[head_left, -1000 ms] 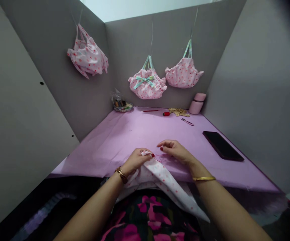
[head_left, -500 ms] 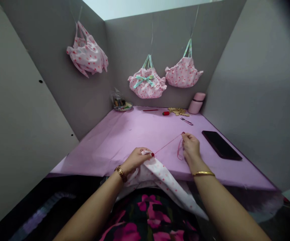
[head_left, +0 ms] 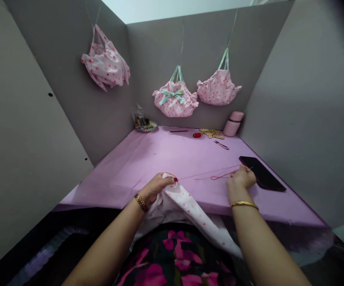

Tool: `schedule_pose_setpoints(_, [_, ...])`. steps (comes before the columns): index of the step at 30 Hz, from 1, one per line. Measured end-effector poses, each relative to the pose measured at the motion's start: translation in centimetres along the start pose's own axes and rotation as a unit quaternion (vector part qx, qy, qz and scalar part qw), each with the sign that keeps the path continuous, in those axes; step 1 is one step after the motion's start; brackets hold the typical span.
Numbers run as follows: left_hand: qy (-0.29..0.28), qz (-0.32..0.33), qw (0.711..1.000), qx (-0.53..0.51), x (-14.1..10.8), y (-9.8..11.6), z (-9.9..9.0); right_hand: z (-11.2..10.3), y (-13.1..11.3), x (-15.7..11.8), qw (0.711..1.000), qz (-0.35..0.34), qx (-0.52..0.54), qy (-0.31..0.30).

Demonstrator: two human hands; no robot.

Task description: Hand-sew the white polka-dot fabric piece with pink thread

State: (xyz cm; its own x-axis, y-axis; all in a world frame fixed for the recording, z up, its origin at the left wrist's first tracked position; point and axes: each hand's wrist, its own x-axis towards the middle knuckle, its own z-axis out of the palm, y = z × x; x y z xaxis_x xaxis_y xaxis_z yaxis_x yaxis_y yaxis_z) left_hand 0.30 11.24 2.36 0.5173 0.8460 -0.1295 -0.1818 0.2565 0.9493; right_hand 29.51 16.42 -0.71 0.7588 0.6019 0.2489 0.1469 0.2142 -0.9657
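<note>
White fabric with pink dots (head_left: pixel 186 198) is pinched at its edge between the thumb and fingers of my left hand (head_left: pixel 158 187). The rest of the cloth hangs over my lap. From the pinched edge a red thread (head_left: pixel 203 174) runs to the right, pulled out long. My right hand (head_left: pixel 242 178) is closed at the far end of it, near the phone. A thin needle (head_left: pixel 251 168) pokes out past its fingers. A loose loop of the thread trails to the left of that hand, over the tabletop.
A phone (head_left: pixel 262 173) lies on the purple table cover (head_left: pixel 124 167) at right. Behind are small scissors (head_left: pixel 221 145), a red thread spool (head_left: pixel 197 135), a red pencil-like stick (head_left: pixel 177 131) and a pink flask (head_left: pixel 233 124). Dotted garments (head_left: pixel 176 104) hang on the grey partitions.
My right hand has moved right and slightly down, drawing the thread out longer toward the phone. My left hand has shifted a little left with the cloth.
</note>
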Motion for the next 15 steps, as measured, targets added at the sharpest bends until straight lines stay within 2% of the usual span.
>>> schedule_pose_setpoints(3, [0.003, 0.003, 1.000, -0.007, 0.0, -0.1, 0.0, 0.4, -1.5, -1.6, 0.999, -0.007, 0.004, -0.036])
schedule_pose_setpoints(6, [0.003, 0.008, 1.000, -0.005, 0.1, -0.2, 0.0, 1.4, -3.0, -4.6, 0.985, -0.014, 0.008, -0.172])
schedule_pose_setpoints(8, [0.003, 0.015, 1.000, 0.000, 0.2, -0.2, 0.0, 2.1, -3.8, -7.0, 0.949, 0.000, 0.004, -0.315])
schedule_pose_setpoints(10, [0.006, 0.020, 1.000, 0.007, 0.3, -0.3, 0.0, 2.7, -4.4, -9.0, 0.894, 0.024, -0.003, -0.448])
schedule_pose_setpoints(11, [0.009, 0.021, 1.000, 0.011, 0.3, -0.4, 0.0, 2.8, -4.5, -9.8, 0.868, 0.035, -0.005, -0.496])
schedule_pose_setpoints(13, [0.014, 0.023, 0.999, 0.020, 0.4, -0.4, 0.0, 3.0, -4.6, -10.6, 0.835, 0.048, -0.003, -0.548])
schedule_pose_setpoints(15, [0.015, 0.024, 0.999, 0.028, 0.5, -0.5, 0.1, 3.0, -4.5, -10.7, 0.831, 0.051, 0.006, -0.554])
